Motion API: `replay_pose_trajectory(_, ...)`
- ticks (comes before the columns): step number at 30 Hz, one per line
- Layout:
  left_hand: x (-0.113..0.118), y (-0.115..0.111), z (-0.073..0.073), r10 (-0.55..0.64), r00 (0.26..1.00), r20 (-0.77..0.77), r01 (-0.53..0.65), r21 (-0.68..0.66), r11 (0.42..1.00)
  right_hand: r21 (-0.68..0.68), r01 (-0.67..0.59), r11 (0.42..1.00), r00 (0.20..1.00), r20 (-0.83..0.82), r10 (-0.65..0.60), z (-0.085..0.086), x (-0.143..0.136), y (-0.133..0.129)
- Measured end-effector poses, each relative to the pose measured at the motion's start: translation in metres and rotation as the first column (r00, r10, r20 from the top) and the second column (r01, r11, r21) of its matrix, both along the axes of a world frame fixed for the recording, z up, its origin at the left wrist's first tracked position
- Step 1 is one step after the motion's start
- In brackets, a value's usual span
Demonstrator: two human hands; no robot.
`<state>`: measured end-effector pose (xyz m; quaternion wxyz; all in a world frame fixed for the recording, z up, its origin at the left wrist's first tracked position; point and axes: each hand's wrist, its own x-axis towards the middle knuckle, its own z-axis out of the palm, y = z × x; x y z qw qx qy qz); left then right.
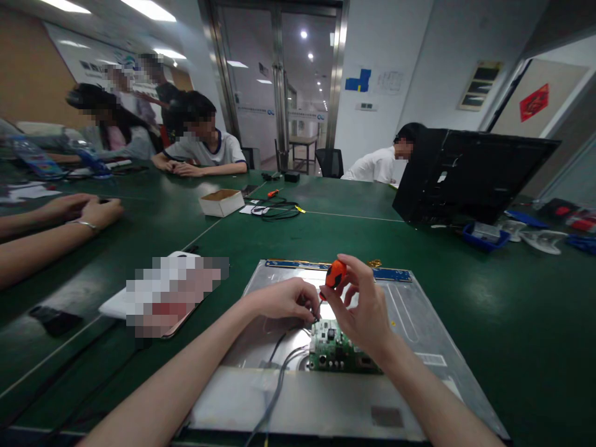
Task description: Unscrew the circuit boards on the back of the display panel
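Both hands (pixel 298 299) curled, the right (pixel 367 313) pinching a screwdriver (pixel 336 274).

Bare, slender forearms (pixel 186 360) taper through narrow wrists into bare hands (pixel 365 304) with slim fingers (pixel 351 264).

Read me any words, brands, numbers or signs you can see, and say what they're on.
No text is readable.
Glass doors: lettering, too small.
Red sign: blurred.
Wall paper: too faint.
Black screen: pale label, too small.
Circuit board: any print too small.
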<state>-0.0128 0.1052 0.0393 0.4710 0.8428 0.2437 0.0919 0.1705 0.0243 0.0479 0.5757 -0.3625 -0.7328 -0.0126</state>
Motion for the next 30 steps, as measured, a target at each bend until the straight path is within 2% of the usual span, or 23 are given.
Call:
replay_pose_trajectory(11,-0.003,-0.001,0.007,0.046,0.998,-0.030,-0.045,0.045,0.998,0.061,0.054,0.997,0.997,-0.051,-0.050,0.006,0.004,-0.001)
replay_pose_trajectory(15,-0.006,0.005,0.008,0.210,0.978,-0.012,-0.205,0.161,0.965,0.068,0.100,0.993,0.992,-0.079,-0.095,0.011,0.008,0.000)
replay_pose_trajectory(18,-0.007,0.011,0.005,0.353,0.935,0.009,-0.343,0.264,0.901,0.065,0.115,0.991,0.990,-0.090,-0.109,0.013,0.009,0.001)
replay_pose_trajectory(21,-0.007,0.015,0.002,0.432,0.902,0.017,-0.413,0.333,0.848,0.061,0.108,0.992,0.991,-0.083,-0.103,0.012,0.008,0.001)
replay_pose_trajectory(30,0.000,0.003,0.000,0.388,0.920,-0.051,-0.332,0.422,0.844,0.047,0.090,0.995,0.995,-0.047,-0.088,0.008,0.006,0.002)
